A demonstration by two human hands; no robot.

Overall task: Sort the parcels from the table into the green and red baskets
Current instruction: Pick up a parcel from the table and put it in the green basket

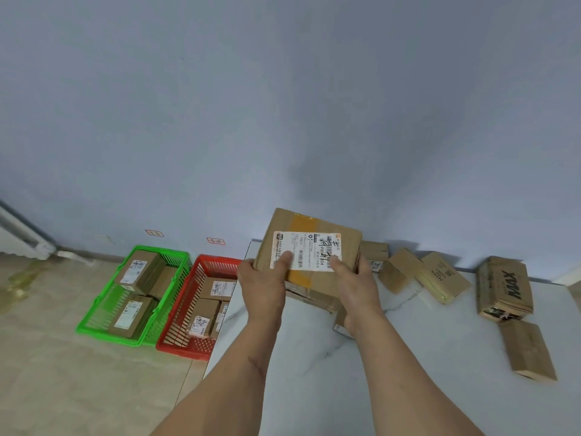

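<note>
Both hands hold up a flat cardboard parcel (309,229) with a white shipping label facing me, above the far left part of the white marble table (308,357). My left hand (264,284) grips its lower left edge, thumb on the label. My right hand (356,284) grips its lower right edge. On the floor to the left stand a green basket (103,313) and a red basket (185,341), each with several labelled parcels inside. More cardboard parcels lie on the table: under my hands (314,298), at the back (405,269) and on the right (503,287).
A blue-grey wall rises right behind the table and baskets, with two small red-edged tags (154,233) stuck low on it. The floor is beige tile. A white radiator or fixture (22,234) sits at the far left.
</note>
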